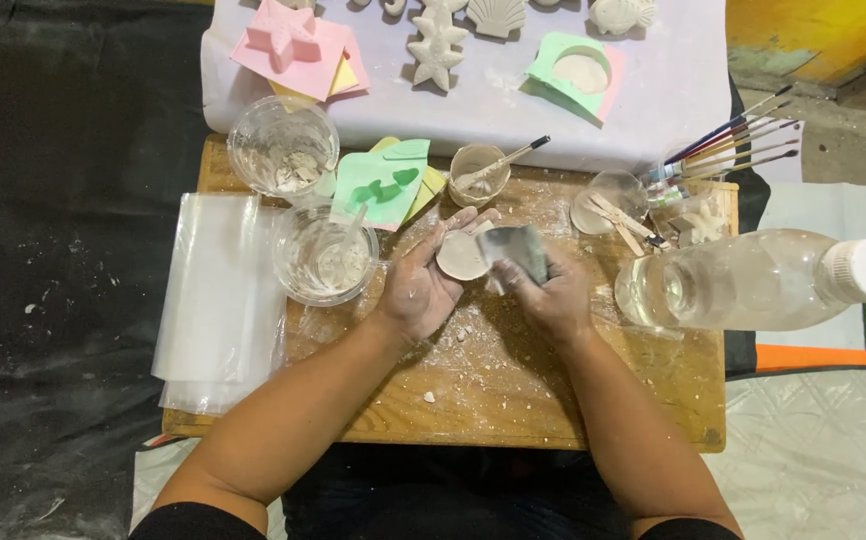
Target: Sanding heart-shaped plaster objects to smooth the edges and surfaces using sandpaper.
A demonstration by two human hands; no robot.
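Cup the round plaster disc (462, 256) flat in your open left hand (423, 285); your right hand (550, 290) grips the sanding pad (515, 249), so rub lightly over the counter (513, 390).

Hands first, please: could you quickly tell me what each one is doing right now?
Left hand: open, palm up, cradling a round white plaster disc.
Right hand: closed on a grey sanding piece, pressed against the disc.

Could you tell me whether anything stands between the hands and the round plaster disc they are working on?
Nothing visible does. The round plaster disc lies in the left hand, and the right hand presses a grey sanding pad against its edge.
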